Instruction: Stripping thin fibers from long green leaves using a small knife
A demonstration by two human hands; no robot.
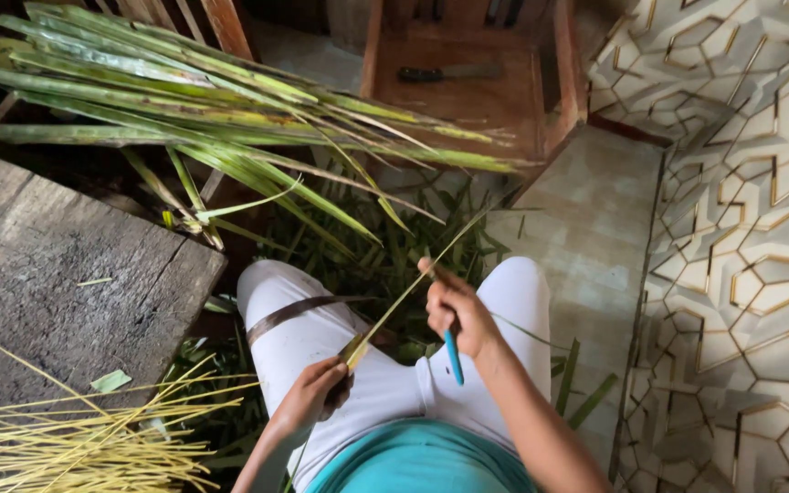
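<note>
We pinch one leaf strip (404,297) at its base in our left hand (317,394). Our right hand (457,312), its grip closed round one blue-handled knife (453,354), works the strip. One bundle of yellow midribs (75,438) lies nearby.

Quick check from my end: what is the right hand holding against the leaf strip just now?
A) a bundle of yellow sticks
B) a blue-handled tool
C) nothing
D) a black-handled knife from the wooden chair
B: the right hand grips a blue-handled tool, its handle pointing down from the fist, while the left hand holds the lower end of the leaf strip.
</note>
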